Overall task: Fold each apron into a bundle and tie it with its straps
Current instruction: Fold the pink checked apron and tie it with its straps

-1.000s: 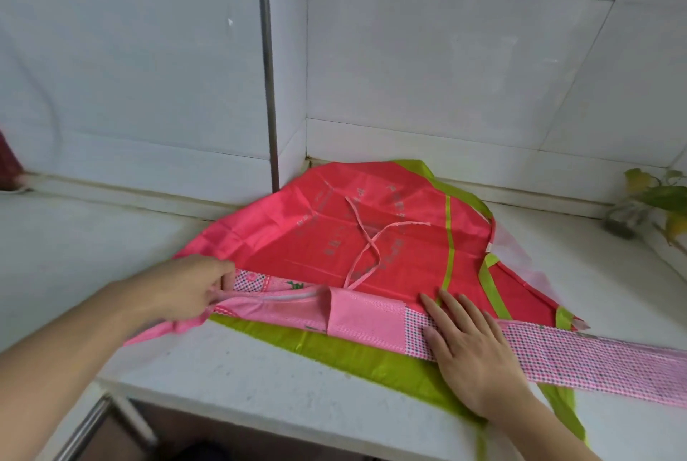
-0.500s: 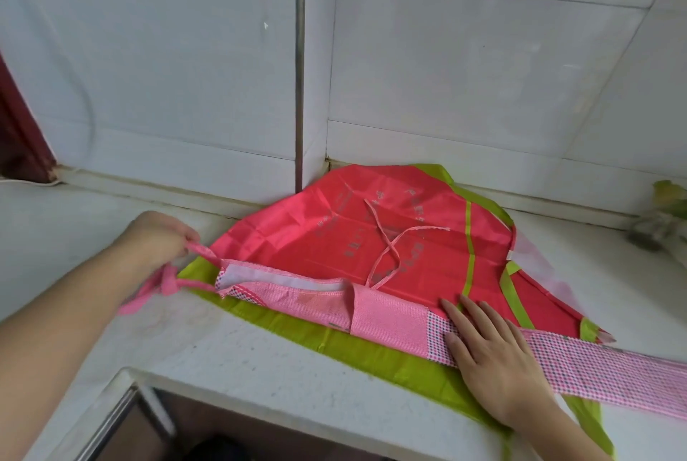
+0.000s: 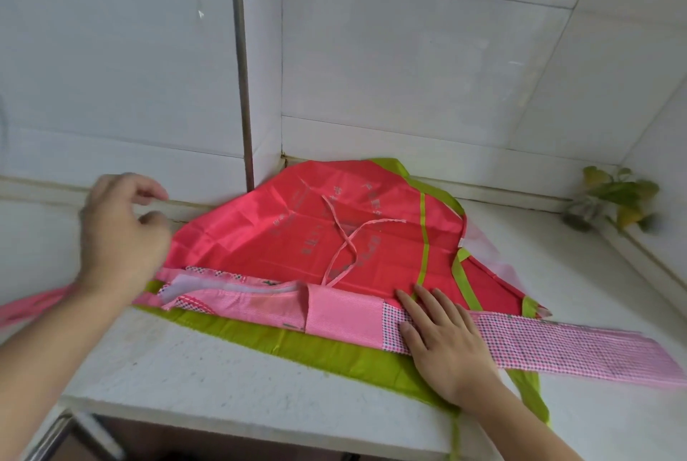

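Head view, folding in progress. From my remote station I see the red apron [image 3: 282, 237] spread on the white counter [image 3: 208, 364], its far edge pushed into the tiled corner beside the vertical metal pipe [image 3: 241, 63]. A pink apron [image 3: 334, 315] lies folded as a band across the near edge of the red one, and green fabric [image 3: 334, 356] shows beneath both along the counter's front. A thin pink tie [image 3: 347, 237] lies crossed on the red panel. The checked strap [image 3: 580, 345] runs from under the right hand toward the right edge of the view.

The right hand [image 3: 442, 341] lies flat on the checked band, fingers straight and slightly spread, pressing it down.

The left hand [image 3: 119, 234] is above the counter at the apron's left corner, fingers loosely curled. It is motion-blurred, so I cannot say for certain that it holds anything. A blurred pink strap [image 3: 33, 302] trails on the counter to the left, below the wrist.

Against half a second ago: the left hand then gripped this strap and pulled it leftward; now the hand has risen and its fingers have loosened, while the strap lies lower, on the counter. The right hand is unchanged. A potted plant [image 3: 617, 200] stands at the far right by the wall.
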### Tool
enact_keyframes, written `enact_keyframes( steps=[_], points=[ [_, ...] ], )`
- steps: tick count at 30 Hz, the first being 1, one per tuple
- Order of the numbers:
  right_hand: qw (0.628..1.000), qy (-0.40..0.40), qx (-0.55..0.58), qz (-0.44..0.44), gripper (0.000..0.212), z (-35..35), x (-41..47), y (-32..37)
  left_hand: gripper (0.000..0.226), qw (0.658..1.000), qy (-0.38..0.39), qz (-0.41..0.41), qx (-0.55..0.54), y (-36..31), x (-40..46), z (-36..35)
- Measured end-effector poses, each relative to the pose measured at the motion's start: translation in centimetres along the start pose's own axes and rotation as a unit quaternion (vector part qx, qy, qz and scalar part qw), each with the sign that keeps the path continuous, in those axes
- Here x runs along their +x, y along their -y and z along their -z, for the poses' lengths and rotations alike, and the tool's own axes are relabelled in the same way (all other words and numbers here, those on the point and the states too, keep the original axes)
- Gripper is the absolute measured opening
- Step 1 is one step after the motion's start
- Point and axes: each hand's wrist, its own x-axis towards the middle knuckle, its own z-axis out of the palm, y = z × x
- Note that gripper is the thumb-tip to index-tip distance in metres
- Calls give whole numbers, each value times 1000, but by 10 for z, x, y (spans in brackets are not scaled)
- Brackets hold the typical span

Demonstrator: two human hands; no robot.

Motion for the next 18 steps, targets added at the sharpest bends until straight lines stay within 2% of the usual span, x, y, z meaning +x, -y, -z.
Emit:
enact_keyframes(
  steps=[2,4,6,7,9,11,13,18],
  points=[
    [1000,1,6,3,86,1,-1,0,42,977,168,-121,-41,-46,-40,-33],
    [1000,6,9,1,81,4,-2,0,45,917,316,-234,-65,-80,-88,-72],
    [1000,13,10,3,82,4,-4,-1,46,870,400,-277,-83,-104,-139,-112],
    [1000,14,5,11,84,4,-4,-1,46,856,443,-254,-85,-114,-161,-128],
    [999,18,8,29,83,3,-4,-7,52,844,478,-241,-29,-121,-200,-158],
    [996,13,75,37,80,4,-1,-14,66,844,446,-291,68,-114,-219,-171],
    [989,-2,143,37,74,6,-2,-29,80,832,443,-314,117,-110,-218,-174],
    [1000,9,19,-1,70,11,-30,-91,81,808,482,-304,149,-118,-219,-171]
  ],
)
